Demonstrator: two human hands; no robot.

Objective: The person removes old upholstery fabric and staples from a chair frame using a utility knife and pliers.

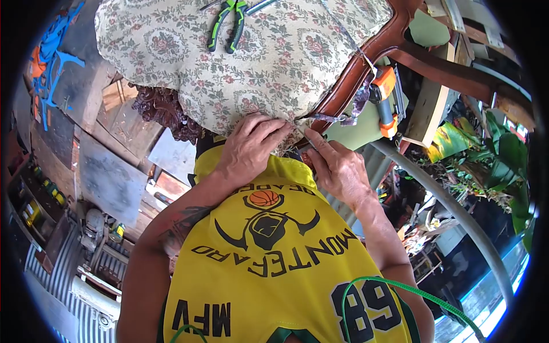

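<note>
Floral upholstery fabric (251,74) covers a padded piece framed in carved, reddish-brown wood (377,46). My left hand (249,146) lies at the fabric's near edge, fingers bent and pressed together on it. Just to its right, my right hand (342,171) is closed with the index finger pointing at the same edge. A thin, pale tip shows ahead of that finger; the rest of whatever it belongs to is hidden in the hand. Frayed fibres show between the hands. A loose torn strip (363,94) hangs along the wooden frame.
Green-and-black pliers (227,26) lie on the fabric at the top. An orange-and-grey power tool (385,100) rests right of the frame. A grey pipe (446,200) curves down the right side, near leafy plants (500,148). Blue clamps (54,68) sit far left.
</note>
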